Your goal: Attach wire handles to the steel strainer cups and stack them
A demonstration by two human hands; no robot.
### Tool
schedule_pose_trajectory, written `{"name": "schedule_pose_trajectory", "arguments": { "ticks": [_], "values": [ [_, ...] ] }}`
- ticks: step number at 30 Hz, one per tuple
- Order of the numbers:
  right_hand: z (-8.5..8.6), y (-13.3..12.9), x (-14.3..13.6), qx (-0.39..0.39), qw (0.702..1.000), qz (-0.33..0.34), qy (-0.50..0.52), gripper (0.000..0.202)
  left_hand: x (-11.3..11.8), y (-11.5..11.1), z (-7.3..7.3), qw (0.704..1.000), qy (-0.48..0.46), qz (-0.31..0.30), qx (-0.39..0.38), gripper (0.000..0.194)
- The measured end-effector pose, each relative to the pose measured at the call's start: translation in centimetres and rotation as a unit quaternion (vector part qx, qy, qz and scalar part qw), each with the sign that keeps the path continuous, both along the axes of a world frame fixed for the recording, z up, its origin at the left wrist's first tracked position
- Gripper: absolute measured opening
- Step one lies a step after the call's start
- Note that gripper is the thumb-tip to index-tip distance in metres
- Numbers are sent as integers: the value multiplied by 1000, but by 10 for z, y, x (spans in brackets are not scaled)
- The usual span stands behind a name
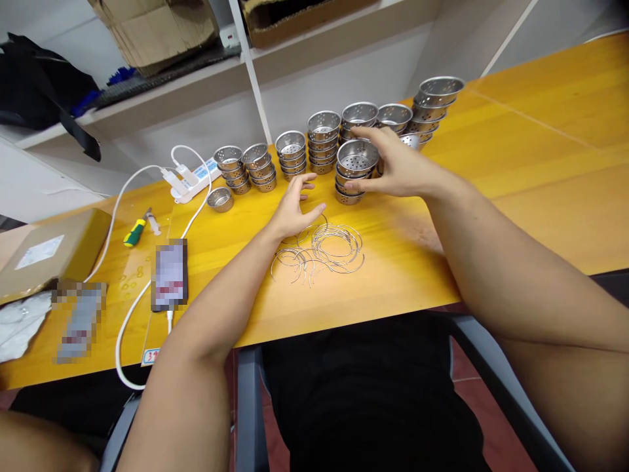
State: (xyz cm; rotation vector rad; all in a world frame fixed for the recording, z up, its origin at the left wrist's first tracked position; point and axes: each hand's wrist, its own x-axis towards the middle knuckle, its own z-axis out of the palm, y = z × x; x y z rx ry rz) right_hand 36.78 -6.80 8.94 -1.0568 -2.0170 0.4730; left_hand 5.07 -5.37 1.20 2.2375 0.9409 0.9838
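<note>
My right hand (393, 160) is around the near stack of perforated metal cups (358, 159), thumb against the front side and a finger behind the top rim. The stack stands upright on the table. My left hand (295, 206) holds nothing; its fingers are apart and slightly bent, left of that stack. Just below it lies a loose heap of thin metal wire rings (339, 246), some of them open-ended. More stacks of the same cups, such as one tall stack (323, 141), stand in a row behind my hands. A small single cup (220, 199) sits at the left end.
At the left are a white power strip (196, 180) with cables, a green-yellow screwdriver (135, 233), a phone (170, 275) on a cable and a cardboard box (54, 252). Shelves (314, 39) rise behind the table. A tall cup stack (432, 108) stands at back right.
</note>
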Motion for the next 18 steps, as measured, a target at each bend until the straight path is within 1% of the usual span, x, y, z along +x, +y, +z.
{"name": "schedule_pose_trajectory", "arguments": {
  "ticks": [4, 7, 9, 12, 15, 18],
  "values": [
    [12, -11, -6, 11, 1000, -11, 12, 120, 0, 1, 0, 1000, -4, -7, 1, 77],
    [20, -17, -11, 12, 1000, -16, 12, 110, 0, 1, -1, 1000, 4, -11, 5, 77],
    [20, -18, -13, 25, 999, -16, 13, 103, 0, 2, -2, 1000, 7, -14, 7, 77],
    [14, -13, -13, 42, 999, 4, 4, 93, 0, 4, -4, 1000, 2, -17, 9, 79],
    [4, -4, -10, 36, 999, 22, -16, 85, 0, 5, -5, 1000, -5, -21, 4, 86],
    [-5, 3, -8, 23, 999, 20, -20, 83, -1, 7, -6, 1000, -8, -26, 0, 91]
  ]
}}
